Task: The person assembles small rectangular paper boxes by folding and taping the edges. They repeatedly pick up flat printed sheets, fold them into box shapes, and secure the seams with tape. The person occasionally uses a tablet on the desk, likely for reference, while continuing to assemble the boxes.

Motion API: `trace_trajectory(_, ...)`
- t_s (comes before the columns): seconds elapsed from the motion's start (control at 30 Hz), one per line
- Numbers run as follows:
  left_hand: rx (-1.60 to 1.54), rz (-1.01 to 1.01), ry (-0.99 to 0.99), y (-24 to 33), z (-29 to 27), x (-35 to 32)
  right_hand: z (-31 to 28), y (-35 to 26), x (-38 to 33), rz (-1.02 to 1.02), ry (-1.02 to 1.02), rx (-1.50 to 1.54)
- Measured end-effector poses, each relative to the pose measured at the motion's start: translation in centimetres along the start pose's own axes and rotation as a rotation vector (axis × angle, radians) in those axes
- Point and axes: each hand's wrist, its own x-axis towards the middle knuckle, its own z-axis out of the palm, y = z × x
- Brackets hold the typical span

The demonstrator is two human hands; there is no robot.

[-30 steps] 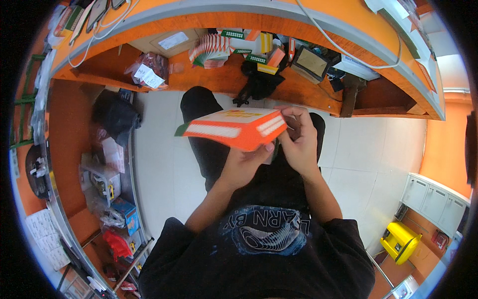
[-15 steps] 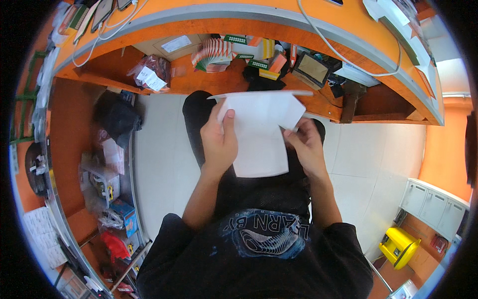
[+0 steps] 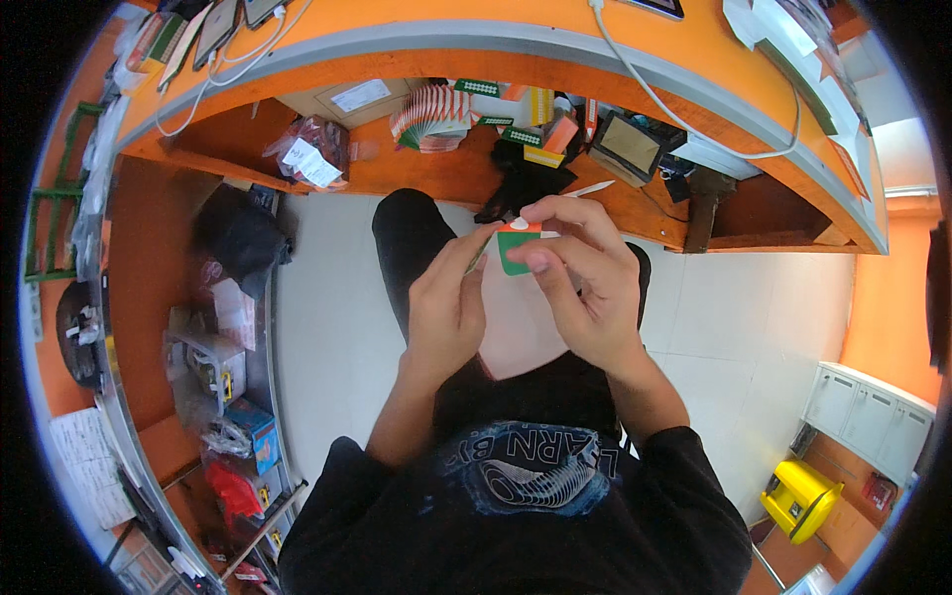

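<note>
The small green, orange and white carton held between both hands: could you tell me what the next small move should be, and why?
Probably press the top flap closed with the right thumb. The carton is pinched end-up between the left hand and the right hand, over a white sheet on the lap. The right hand's fingertips already rest at its upper end, where a white tab shows.

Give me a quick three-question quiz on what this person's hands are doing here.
1. True or false: both hands grip the flat cardboard piece.
2. What colours show at its top end, by the right hand?
3. Which sits on the orange shelf: A) a fanned stack of cards, B) a kettle?

Key: 1 true, the left hand holds it too; 2 green, orange and white; 3 A.
</note>
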Motion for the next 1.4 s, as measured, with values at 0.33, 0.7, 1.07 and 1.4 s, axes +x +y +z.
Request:
trace_trajectory(0.33, -0.145, -0.205, -0.086, 1.5, -1.2, -0.8, -1.0, -0.5, 1.2, 0.03, 0.007, -0.055)
trace_trajectory(0.7, -0.266, -0.181, -0.007, 2.7, -1.1, -0.9, -2.6, 0.1, 1.3, 0.354, -0.097, 0.072)
trace_trajectory(1.07, -0.352, -0.012, 0.282, 2.0, 1.9, -1.3, 1.5, 1.1, -2.0, 0.51, 0.253, 0.578)
trace_trajectory(1.4, 0.148, 0.126, 0.224, 3.8, 0.0, -0.9, 0.4, -0.2, -2.6, 0.189, 0.079, 0.202)
